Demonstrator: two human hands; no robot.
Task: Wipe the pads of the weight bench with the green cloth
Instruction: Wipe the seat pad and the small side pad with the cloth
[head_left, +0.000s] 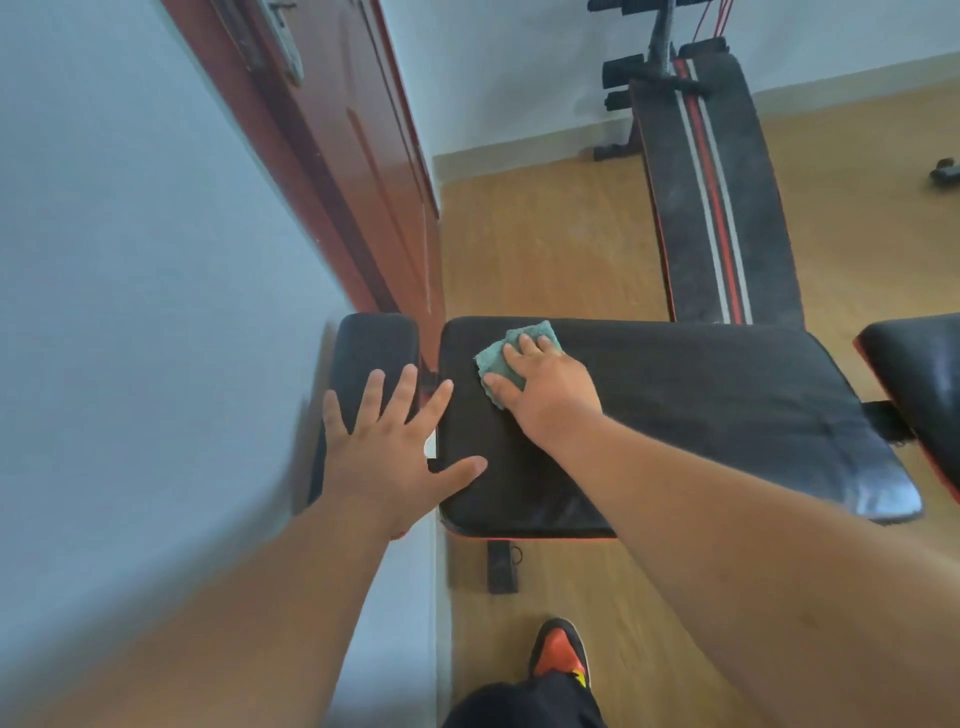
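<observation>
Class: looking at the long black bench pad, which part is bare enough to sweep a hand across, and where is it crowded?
Bare: the long bench pad from the right hand rightward to its shiny end, beside the red-edged pad. Crowded: the left end, where the right hand presses the green cloth and the left hand spreads across the gap to the small pad.

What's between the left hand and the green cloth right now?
Head view: only bare black pad of the bench separates the left hand from the green cloth, which lies under the right hand.

Right pad (924, 384) cut by frame edge
</observation>
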